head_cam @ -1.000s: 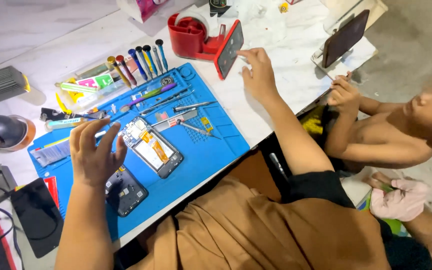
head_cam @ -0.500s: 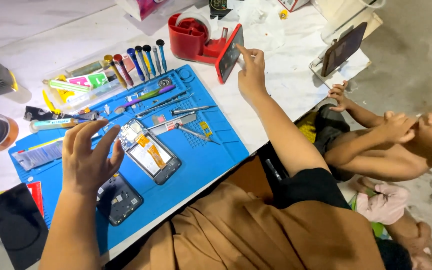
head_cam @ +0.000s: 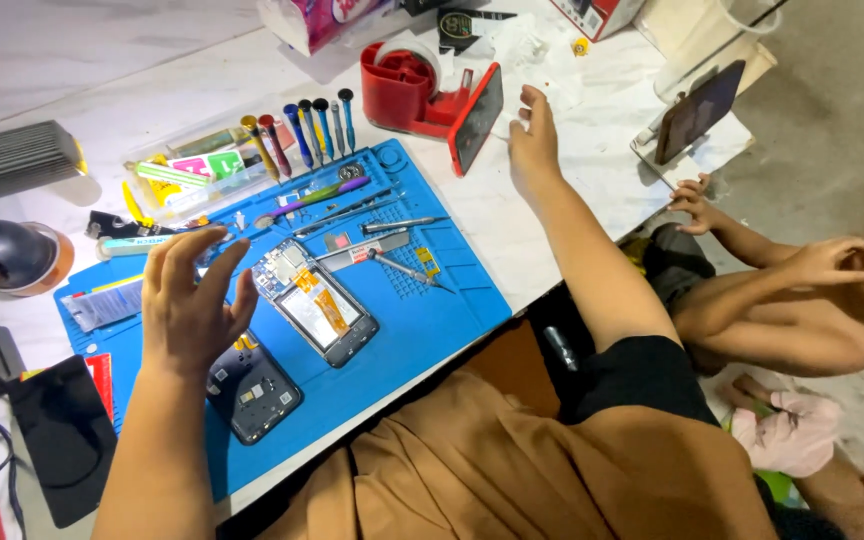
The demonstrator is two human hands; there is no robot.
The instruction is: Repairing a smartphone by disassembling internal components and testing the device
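- Nearest the person, at about seven o'clock on the blue work mat (head_cam: 432,330), the left hand (head_cam: 187,310) hovers with fingers spread apart, gripping nothing.
- Just at its four o'clock lies one dark phone back cover (head_cam: 252,390), inner side up; just at the hand's three o'clock lies one opened phone (head_cam: 317,305), its boards and orange ribbon showing. That makes two phone parts on the mat, close together but apart from the hand.
- Past the opened phone, toward one o'clock, I count roughly four loose slim tools, among them tweezers (head_cam: 397,225) and a purple-handled one (head_cam: 317,195).
- At the mat's far edge, twelve o'clock, six screwdrivers (head_cam: 302,125) stand upright in a row.
- The mat's near edge runs along the table (head_cam: 152,90) edge; its bare blue corner at five o'clock is the widest free patch.
- Farther off, at one o'clock, the right hand (head_cam: 534,140) rests open on the white tabletop, fingers loose, closed on nothing, just beside a red-cased phone (head_cam: 477,118) leaning on one red tape dispenser (head_cam: 407,90).
- At two o'clock, a second propped phone (head_cam: 699,110) stands near the table's corner, with another person's hand (head_cam: 692,198) below it.
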